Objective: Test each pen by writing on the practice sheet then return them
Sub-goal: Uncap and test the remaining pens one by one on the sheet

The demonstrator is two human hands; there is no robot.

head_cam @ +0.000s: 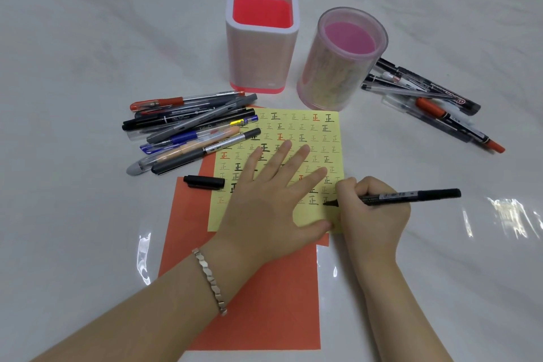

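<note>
white cloth covers our bench [88, 38]. our left hand [264, 200] lies flat, fingers spread, on the yellow practice sheet [293, 126]. our right hand [373, 214] is clamped on a black pen [411, 194], tip touching the sheet's lower right. its cap [204, 181] rests at the sheet's left edge, below a pile of pens [191, 129].
</note>
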